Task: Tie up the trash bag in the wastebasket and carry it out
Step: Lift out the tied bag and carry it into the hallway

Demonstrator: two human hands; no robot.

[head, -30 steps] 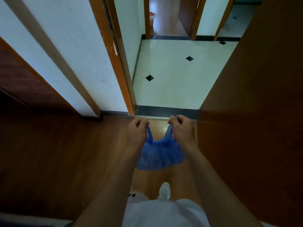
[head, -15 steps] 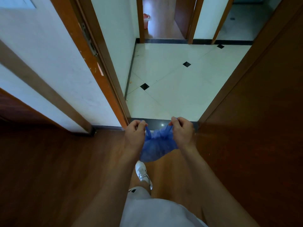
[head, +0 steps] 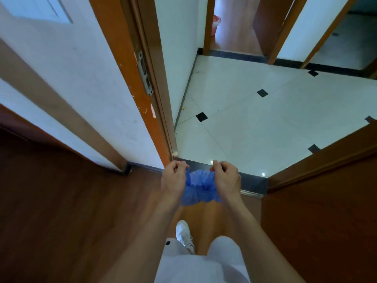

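Note:
A small blue plastic trash bag (head: 201,188) hangs in front of me at waist height, bunched and crinkled. My left hand (head: 173,178) pinches its top left edge and my right hand (head: 225,178) pinches its top right edge, both fists closed on the plastic. The bag's top is stretched between the two hands. No wastebasket is in view. My white shoe (head: 184,233) steps on the wooden floor just below the bag.
I stand at a doorway: orange door frame (head: 142,103) on the left, dark brown open door (head: 318,201) on the right. Past the dark threshold (head: 253,180) lies a white tiled hall (head: 255,119) with more doorways. A red bucket (head: 215,25) sits far back.
I have walked forward to the threshold. The bag was lifted and its handles drawn in, so it now hangs shorter and more bunched between my hands.

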